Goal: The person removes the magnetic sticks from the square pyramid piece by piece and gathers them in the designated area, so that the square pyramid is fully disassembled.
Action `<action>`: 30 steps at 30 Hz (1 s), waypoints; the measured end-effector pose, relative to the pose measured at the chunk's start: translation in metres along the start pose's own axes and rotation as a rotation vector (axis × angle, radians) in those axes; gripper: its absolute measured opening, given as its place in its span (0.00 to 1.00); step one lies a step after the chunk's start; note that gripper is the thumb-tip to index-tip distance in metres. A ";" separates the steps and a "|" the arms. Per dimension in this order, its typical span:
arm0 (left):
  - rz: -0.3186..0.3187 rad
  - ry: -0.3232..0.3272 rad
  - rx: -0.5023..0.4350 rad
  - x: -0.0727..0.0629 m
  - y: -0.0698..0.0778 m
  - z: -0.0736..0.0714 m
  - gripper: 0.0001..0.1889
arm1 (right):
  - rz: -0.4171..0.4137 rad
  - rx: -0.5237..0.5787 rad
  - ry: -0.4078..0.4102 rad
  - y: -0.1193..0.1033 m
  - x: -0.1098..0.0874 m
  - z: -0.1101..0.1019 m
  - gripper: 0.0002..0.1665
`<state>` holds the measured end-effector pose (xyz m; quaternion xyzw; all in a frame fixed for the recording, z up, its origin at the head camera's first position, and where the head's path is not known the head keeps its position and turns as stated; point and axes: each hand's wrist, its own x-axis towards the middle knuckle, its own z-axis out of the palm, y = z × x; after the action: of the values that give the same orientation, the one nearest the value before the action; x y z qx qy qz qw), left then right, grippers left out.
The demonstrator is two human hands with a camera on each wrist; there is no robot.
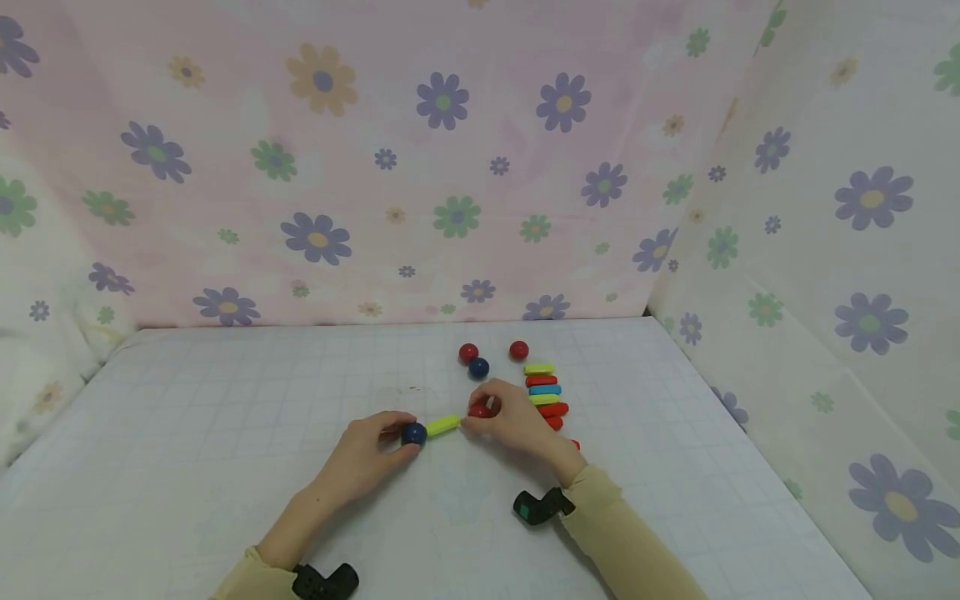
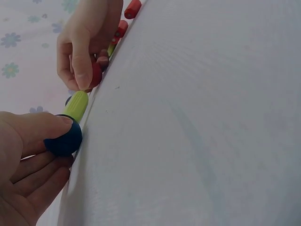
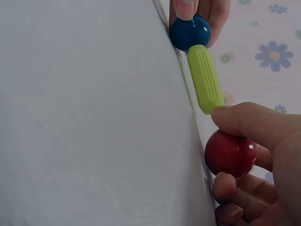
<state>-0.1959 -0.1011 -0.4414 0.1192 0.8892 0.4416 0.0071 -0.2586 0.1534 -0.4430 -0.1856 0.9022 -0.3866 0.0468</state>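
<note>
My left hand (image 1: 367, 454) grips a dark blue ball (image 1: 414, 433) between thumb and fingers, low over the table. From that ball a ribbed yellow-green stick (image 3: 205, 80) reaches toward my right hand (image 1: 517, 421); the two pieces meet end to end. My right hand holds a glossy red ball (image 3: 230, 153) between its thumb and curled fingers. Its thumb tip lies at the stick's free end; whether it touches cannot be told. A small gap shows between the stick and the red ball in the right wrist view.
Behind the hands are a red ball (image 1: 468, 353) touching a dark blue ball (image 1: 478, 368), and another red ball (image 1: 519, 350). A column of several sticks, including a blue stick (image 1: 544, 390), lies beyond my right hand, partly hidden. Flowered cloth (image 1: 457, 250) walls the white table (image 1: 262, 375).
</note>
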 end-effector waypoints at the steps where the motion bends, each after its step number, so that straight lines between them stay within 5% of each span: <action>1: -0.002 0.001 0.000 0.000 0.000 0.000 0.20 | 0.005 -0.002 0.004 0.000 0.000 0.000 0.11; 10: 0.003 0.006 -0.003 0.001 -0.001 -0.001 0.20 | 0.017 -0.011 -0.003 -0.004 0.001 -0.012 0.16; 20: -0.008 0.000 -0.008 0.000 0.003 -0.002 0.20 | 0.020 -0.061 0.155 0.007 0.007 -0.030 0.18; 30: -0.007 -0.008 -0.011 -0.001 0.003 0.000 0.19 | 0.016 -0.172 0.211 0.009 0.021 -0.034 0.21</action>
<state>-0.1943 -0.0995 -0.4396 0.1179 0.8872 0.4460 0.0127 -0.2885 0.1747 -0.4249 -0.1400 0.9333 -0.3248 -0.0613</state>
